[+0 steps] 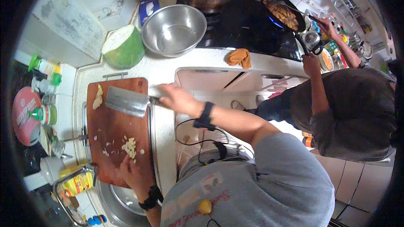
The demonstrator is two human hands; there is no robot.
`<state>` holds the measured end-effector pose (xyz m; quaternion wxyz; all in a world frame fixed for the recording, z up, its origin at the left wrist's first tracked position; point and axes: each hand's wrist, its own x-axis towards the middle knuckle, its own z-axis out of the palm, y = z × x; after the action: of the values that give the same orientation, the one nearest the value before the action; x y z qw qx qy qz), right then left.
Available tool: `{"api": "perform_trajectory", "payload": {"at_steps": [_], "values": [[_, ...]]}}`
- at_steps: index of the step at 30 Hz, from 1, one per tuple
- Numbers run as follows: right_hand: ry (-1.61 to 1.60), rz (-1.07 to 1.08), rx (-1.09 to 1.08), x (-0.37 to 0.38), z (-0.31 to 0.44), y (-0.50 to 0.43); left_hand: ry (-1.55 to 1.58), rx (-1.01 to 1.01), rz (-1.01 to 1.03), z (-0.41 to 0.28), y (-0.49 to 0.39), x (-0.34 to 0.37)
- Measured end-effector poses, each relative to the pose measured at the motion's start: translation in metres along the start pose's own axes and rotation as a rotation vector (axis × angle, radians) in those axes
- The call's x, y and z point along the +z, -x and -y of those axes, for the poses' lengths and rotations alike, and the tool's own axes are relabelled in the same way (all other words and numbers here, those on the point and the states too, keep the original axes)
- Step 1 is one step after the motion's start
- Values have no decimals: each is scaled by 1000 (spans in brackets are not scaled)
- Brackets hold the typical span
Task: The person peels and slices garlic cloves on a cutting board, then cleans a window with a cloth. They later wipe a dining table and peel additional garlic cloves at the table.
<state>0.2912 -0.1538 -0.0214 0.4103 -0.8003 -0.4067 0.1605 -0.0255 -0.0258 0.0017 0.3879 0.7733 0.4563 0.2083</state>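
Observation:
My right hand (176, 99) grips the dark handle of a cleaver (127, 101), whose broad blade lies flat over the upper part of a wooden cutting board (118, 126). A knobbly pale piece of what looks like ginger (98, 97) rests on the board, left of the blade. Lower down sits a small heap of chopped pale pieces (129, 146), with loose bits scattered around it. At the heap's near edge is my left hand (131, 171), its fingertips at the pieces; whether it pinches any is too blurred to tell.
Beyond the board stand a cut green winter melon (123, 49) and a steel bowl (173, 31). An orange cloth (239, 58) lies by the black stove (246, 28). At right, another person (350, 113) holds a wok (282, 11) and stirs its food. A sink (126, 200) lies below the board.

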Motion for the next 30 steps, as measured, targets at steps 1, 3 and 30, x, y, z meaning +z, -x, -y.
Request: {"api": "perform_trajectory", "payload": {"at_steps": [1,3,30], "values": [[-86,-113,-53,-16,-8,18,99,-54,59,-1,4,1],[157,-103,156,-60,-38,43,104,25,117,-5,10,8],[-851,-357,640,-146,-160,371,112,534,856,-168,122,179]]}}
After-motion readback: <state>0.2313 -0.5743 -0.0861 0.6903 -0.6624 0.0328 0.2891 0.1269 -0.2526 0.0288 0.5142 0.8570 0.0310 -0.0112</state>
